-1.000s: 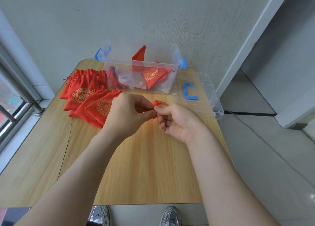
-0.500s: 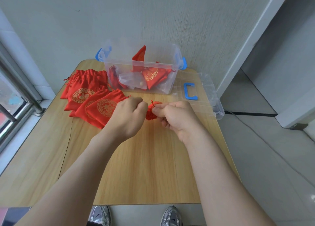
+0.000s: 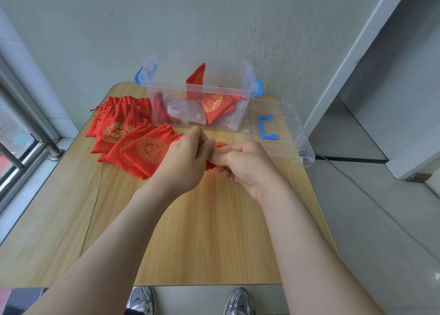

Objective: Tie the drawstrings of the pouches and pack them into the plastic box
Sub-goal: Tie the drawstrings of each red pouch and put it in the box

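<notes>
- Left hand (image 3: 188,159), back up and fingers curled, pinches the red pouch (image 3: 219,145).
- Right hand (image 3: 246,166) meets it from the right, fingers curled round the same pouch.
- Both forearms reach in from the near side.

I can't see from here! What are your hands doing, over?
Left hand, right hand: both pinching one red pouch. Plastic box open, lid beside it. Pouch pile at left.

Wooden table (image 3: 71,219) against grey wall (image 3: 214,17), window (image 3: 14,134) left.
</notes>
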`<state>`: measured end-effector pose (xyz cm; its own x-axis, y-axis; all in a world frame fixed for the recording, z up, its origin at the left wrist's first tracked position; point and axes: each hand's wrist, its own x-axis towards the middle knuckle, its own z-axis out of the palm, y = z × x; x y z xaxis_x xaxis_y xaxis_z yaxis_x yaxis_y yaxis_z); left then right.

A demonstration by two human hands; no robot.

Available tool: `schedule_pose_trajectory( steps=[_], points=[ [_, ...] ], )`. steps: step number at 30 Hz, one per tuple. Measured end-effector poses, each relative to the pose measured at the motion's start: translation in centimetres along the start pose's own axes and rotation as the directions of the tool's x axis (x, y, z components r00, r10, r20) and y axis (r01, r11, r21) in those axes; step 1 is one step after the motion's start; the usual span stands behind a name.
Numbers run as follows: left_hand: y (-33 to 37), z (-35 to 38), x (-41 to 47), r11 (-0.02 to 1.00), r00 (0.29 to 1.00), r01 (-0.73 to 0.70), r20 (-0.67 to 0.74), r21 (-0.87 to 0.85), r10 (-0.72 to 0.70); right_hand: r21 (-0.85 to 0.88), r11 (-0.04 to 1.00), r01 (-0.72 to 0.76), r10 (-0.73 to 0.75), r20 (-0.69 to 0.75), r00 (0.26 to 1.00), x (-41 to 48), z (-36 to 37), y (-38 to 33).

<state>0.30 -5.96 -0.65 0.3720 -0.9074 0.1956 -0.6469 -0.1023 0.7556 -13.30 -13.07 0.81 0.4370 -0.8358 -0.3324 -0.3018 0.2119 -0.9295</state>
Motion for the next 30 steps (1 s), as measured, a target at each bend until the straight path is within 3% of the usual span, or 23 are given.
schedule_pose_trajectory(
  steps=[7,14,20,26,30],
  points=[
    [-0.7,-0.3,0.1,0.996,0.997,0.078,-0.015,0.041,-0.077,-0.233,0.967,0.106,-0.124,-0.062,0.990,-0.4,-0.1,0.0],
    [-0.5,-0.7,0.2,0.988,0.991,0.134,-0.011,0.079,-0.134,-0.518,0.841,0.156,-0.246,-0.109,0.963,-0.8,0.2,-0.3],
    [-0.2,-1.0,0.0,0.977,0.989,0.148,-0.012,0.155,-0.148,-0.673,0.715,0.190,-0.317,-0.070,0.946,-1.0,0.7,0.1],
    [-0.3,-1.1,0.1,0.969,0.987,0.158,0.009,0.191,-0.162,-0.829,0.504,0.244,-0.375,0.044,0.926,-1.2,0.6,0.0],
    [-0.1,-0.8,0.0,0.978,0.987,0.160,0.004,0.137,-0.162,-0.782,0.530,0.329,-0.384,0.125,0.915,-0.7,0.6,0.8]
  ],
)
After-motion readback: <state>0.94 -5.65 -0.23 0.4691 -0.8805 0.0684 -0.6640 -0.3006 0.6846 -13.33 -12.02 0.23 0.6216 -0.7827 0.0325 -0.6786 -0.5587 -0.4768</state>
